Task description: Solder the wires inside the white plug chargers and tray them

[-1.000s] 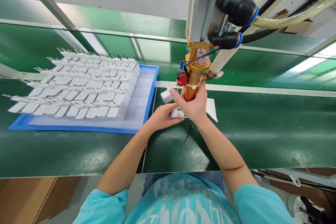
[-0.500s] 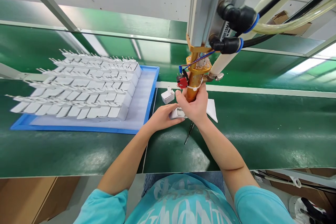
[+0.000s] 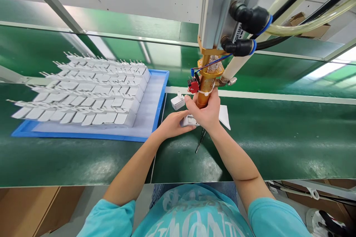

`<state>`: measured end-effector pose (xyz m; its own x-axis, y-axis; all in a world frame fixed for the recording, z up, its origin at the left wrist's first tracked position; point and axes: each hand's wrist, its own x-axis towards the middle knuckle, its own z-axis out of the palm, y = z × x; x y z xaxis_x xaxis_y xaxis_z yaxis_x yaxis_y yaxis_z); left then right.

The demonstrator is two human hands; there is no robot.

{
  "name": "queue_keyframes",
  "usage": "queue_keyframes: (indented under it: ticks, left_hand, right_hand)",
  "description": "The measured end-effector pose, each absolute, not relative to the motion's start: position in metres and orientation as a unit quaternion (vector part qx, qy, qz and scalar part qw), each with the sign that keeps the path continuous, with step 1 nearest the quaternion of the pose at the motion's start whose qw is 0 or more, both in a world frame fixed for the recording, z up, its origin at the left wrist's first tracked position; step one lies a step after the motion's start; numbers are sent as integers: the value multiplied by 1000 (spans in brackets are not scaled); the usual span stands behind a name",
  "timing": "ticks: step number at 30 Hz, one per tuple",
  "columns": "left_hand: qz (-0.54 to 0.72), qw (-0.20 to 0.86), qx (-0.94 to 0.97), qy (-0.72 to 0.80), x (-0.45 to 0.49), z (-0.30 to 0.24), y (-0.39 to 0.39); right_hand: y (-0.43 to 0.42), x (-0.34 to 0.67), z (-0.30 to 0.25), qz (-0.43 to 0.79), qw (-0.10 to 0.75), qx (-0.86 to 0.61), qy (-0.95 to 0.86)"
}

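Note:
My right hand (image 3: pixel 207 110) is wrapped round the lower end of a brass-coloured glue dispenser (image 3: pixel 205 83), which has a red switch (image 3: pixel 193 85) strapped to its side. The dispenser's tip is hidden behind that hand. Below it, my left hand (image 3: pixel 175 124) grips a white plastic charger housing (image 3: pixel 190 120) by its left side on the bench; the housing's open side shows and its right end is covered by my right hand. A second white charger (image 3: pixel 177 102) with prongs up stands just behind. Tweezers (image 3: pixel 200 140) lie partly under my right wrist.
On the left, a blue-edged tray (image 3: pixel 160 100) bears several rows of white chargers (image 3: pixel 91 96) with prongs. A folded white paper (image 3: pixel 224 117) lies right of my right hand. Overhead hang a metal cylinder (image 3: pixel 215 20) and hoses (image 3: pixel 300 29). The green bench (image 3: pixel 278 144) ends near my body.
Very little differs. The dispenser and my right hand have shifted very slightly, while my left hand stays on the housing.

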<state>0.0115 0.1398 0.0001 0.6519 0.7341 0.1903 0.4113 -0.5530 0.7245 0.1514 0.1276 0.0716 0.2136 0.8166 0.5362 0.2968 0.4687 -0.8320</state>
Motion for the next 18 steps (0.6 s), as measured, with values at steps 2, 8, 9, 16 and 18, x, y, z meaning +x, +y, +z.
queue_keyframes:
  ticks: [2, 8, 9, 16, 18]
  left_hand:
    - [242, 329, 847, 339, 12, -1, 140]
    - [241, 336, 846, 337, 13, 0, 141]
    - [241, 337, 846, 336, 14, 0, 140]
    - [246, 331, 845, 341, 14, 2, 139]
    - [241, 332, 846, 340, 14, 2, 139]
  right_hand:
    - [127, 151, 73, 212, 622, -467, -592]
    - [127, 151, 73, 217, 624, -460, -593]
    - [127, 152, 72, 217, 623, -461, -593]
    - [129, 153, 70, 206, 624, -455, -601]
    - [128, 153, 70, 211, 620, -458, -601]
